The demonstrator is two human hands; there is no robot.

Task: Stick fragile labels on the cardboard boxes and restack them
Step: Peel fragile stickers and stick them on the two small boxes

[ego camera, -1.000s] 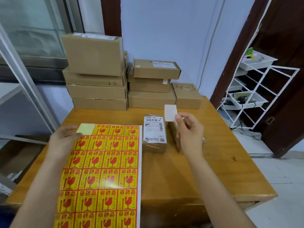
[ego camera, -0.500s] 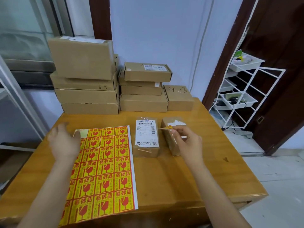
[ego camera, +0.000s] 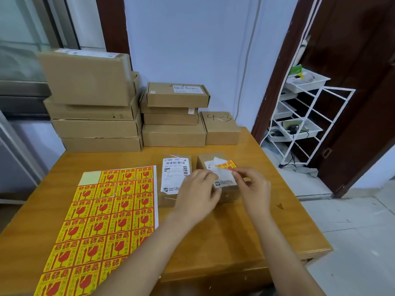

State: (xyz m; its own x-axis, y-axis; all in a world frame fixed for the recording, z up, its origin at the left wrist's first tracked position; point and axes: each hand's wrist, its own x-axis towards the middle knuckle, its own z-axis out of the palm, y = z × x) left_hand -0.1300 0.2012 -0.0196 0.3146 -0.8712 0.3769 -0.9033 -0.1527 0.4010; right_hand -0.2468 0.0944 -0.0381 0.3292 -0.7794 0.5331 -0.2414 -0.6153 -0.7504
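Nearest, the sheet of fragile labels lies flat on the wooden table, its lower edge cut off by the frame and one corner cell already peeled bare. Both forearms reach in from below. The left hand rests over the near left part of a small cardboard box, fingers loosely curled; whether it grips the box or only steadies it cannot be told. The right hand pinches the edge of a red and yellow fragile label lying on that box's top, half over its white shipping label. Just beside it on the left stands a second small box, partly hidden by the left hand. Against the wall stand the stacked boxes, a shorter stack and a single box marked 4-3. A white wire rack stands in the doorway, its contents blurred.
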